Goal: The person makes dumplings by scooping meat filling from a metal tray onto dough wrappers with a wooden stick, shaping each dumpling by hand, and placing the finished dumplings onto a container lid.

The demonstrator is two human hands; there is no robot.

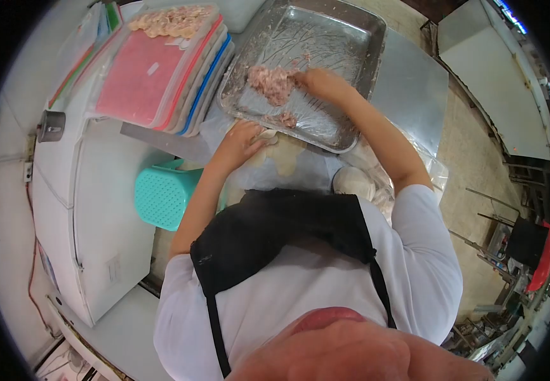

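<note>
A large metal tray (371, 70) lies in front of me, its bottom smeared with residue. Inside, toward the left, is a mound of raw ground meat (271, 84), with a smaller clump of meat (285, 119) near the close edge. My right hand (323, 84) reaches into the tray with fingers closed at the mound's right side; what they grip is hidden. Just below the tray's near edge, my left hand (242, 143) has its fingers curled on a pale dough wrapper (268, 136). More flat dough wrappers (285, 157) lie beneath and beside it on plastic sheeting.
Stacked lidded containers (136, 86) stand left of the tray, with pale shaped pieces (173, 20) on top. A turquoise plastic basket (167, 195) is below my left arm. A round pale dough ball (353, 182) sits near my apron. The metal table (412, 89) extends right.
</note>
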